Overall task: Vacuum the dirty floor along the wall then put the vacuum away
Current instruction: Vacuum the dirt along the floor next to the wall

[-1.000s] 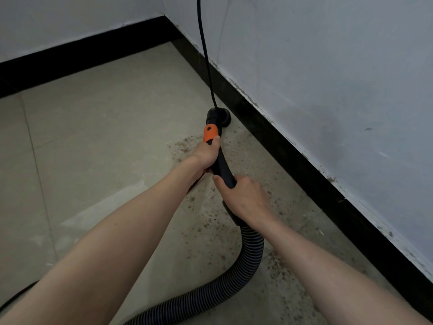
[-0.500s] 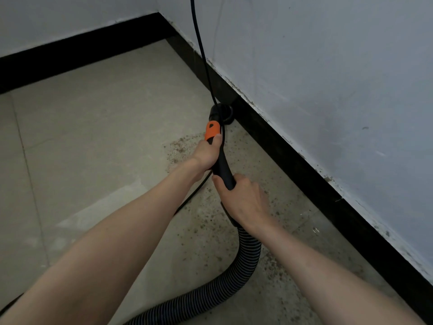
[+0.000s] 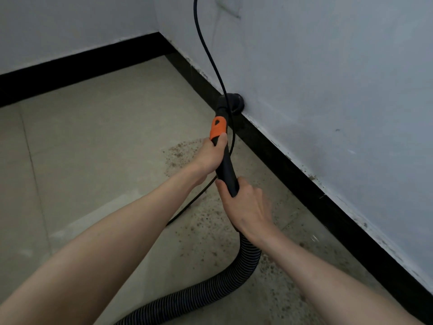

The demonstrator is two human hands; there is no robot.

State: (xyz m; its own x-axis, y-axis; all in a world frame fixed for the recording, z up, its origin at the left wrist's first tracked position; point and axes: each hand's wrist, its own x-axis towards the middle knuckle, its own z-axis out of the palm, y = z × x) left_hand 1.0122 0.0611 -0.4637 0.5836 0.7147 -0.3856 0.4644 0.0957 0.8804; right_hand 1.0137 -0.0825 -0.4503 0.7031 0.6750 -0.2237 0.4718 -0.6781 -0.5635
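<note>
Both hands gripped the black plastic vacuum wand (image 3: 226, 168).
L hand (image 3: 210, 156) wrapped below orange collar (image 3: 218, 127); R hand (image 3: 246, 205) near ribbed hose (image 3: 222, 285); round nozzle (image 3: 230, 103) at black skirting (image 3: 293, 170).

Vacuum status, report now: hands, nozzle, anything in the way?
Left hand and right hand both grip the vacuum wand. Nozzle at the black baseboard. Dirt remains underfoot. Power cord hangs beside the wand.
</note>
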